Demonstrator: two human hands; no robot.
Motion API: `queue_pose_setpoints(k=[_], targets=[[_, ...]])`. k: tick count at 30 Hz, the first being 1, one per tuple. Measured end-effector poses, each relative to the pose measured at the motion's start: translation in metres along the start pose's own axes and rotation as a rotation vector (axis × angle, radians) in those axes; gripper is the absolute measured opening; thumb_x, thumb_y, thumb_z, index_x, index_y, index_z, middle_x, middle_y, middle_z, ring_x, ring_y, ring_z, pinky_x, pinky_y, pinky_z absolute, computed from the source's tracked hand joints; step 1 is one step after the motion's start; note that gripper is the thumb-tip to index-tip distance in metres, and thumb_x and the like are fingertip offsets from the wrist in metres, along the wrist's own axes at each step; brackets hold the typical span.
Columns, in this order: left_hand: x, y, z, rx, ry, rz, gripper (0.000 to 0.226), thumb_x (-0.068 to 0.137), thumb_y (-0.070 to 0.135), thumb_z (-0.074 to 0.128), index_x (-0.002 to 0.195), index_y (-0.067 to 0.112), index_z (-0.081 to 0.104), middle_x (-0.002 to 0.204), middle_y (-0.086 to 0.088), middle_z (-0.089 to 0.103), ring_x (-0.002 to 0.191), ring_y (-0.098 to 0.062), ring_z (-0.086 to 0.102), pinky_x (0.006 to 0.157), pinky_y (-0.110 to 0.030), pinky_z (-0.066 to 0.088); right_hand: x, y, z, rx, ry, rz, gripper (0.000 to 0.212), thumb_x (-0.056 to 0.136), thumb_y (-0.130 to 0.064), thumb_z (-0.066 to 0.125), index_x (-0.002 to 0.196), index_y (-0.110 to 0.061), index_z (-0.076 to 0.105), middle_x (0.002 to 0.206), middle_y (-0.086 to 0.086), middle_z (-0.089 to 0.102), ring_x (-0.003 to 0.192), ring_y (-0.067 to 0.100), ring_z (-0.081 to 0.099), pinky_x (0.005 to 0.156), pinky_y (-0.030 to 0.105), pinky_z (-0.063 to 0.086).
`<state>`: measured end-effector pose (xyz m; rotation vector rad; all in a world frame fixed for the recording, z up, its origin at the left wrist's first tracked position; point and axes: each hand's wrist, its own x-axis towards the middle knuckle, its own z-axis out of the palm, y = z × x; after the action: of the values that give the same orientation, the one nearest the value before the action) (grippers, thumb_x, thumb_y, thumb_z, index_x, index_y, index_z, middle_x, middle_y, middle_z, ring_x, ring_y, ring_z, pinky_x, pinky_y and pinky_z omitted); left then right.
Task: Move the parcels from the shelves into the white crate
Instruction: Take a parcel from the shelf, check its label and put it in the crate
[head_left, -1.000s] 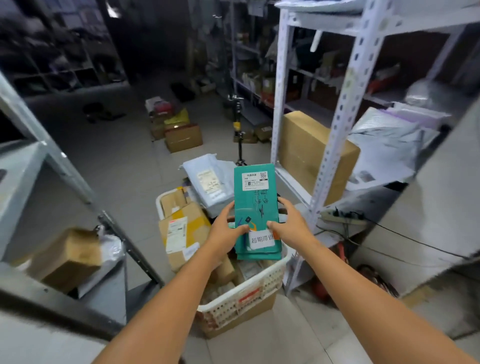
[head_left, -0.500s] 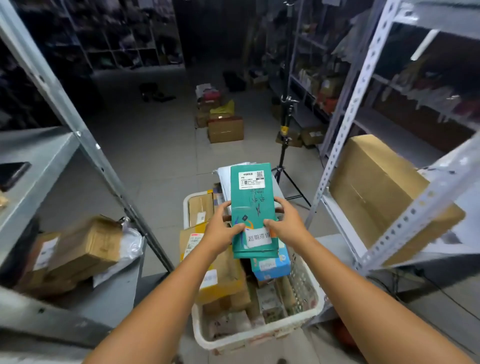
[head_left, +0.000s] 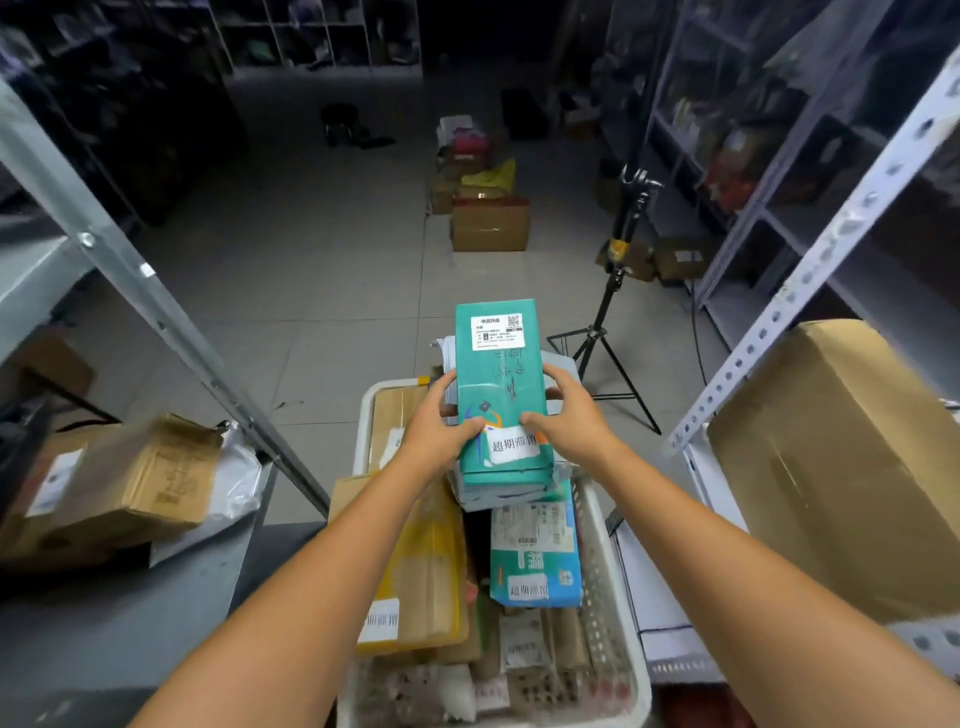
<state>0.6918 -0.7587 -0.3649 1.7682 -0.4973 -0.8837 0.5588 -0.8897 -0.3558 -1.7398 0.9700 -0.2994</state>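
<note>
1. Down at the near edge, the white crate (head_left: 602, 582) is packed: a yellow-taped box (head_left: 421, 571) lies along its left side, a blue-and-white box (head_left: 535, 551) along its right.
2. Above the crate's far half, both hands have the green parcel (head_left: 498, 395), long side pointing away, label up.
3. Left hand (head_left: 441, 431) takes the left edge, thumb on top, grip closed around it; right hand (head_left: 576, 415) mirrors it on the right edge, clamped too.
4. Under the green parcel sits a pale flat packet, apparently carried with it.
5. On the left shelf, a cardboard box (head_left: 119, 488) leans on a plastic bag; on the right shelf, a big brown carton (head_left: 841, 457).
6. Farther out on the floor, a tripod stand (head_left: 613, 291) and a row of floor boxes (head_left: 488, 218).
</note>
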Motion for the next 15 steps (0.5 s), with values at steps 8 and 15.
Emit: queue_pose_setpoints(k=[8, 15], targets=[[0.069, -0.004, -0.001, 0.016, -0.082, -0.031, 0.077, 0.089, 0.009, 0.07, 0.149, 0.038, 0.031, 0.129, -0.002, 0.055, 0.106, -0.02, 0.065, 0.073, -0.037, 0.062, 0.056, 0.006, 0.014, 0.046, 0.063, 0.078, 0.07, 0.083, -0.007, 0.075, 0.143, -0.024, 0.042, 0.126, -0.001, 0.057, 0.111, 0.015, 0.06, 0.088, 0.041, 0.058], [0.096, -0.017, -0.004, 0.021, -0.141, -0.088, 0.076, 0.09, 0.008, 0.069, 0.148, 0.038, 0.03, 0.111, 0.004, 0.058, 0.105, -0.02, 0.063, 0.08, -0.045, 0.061, 0.076, 0.017, 0.027, 0.014, 0.078, 0.154, 0.068, 0.083, -0.007, 0.075, 0.14, -0.02, 0.043, 0.133, 0.003, 0.059, 0.111, 0.019, 0.063, 0.091, 0.041, 0.057]])
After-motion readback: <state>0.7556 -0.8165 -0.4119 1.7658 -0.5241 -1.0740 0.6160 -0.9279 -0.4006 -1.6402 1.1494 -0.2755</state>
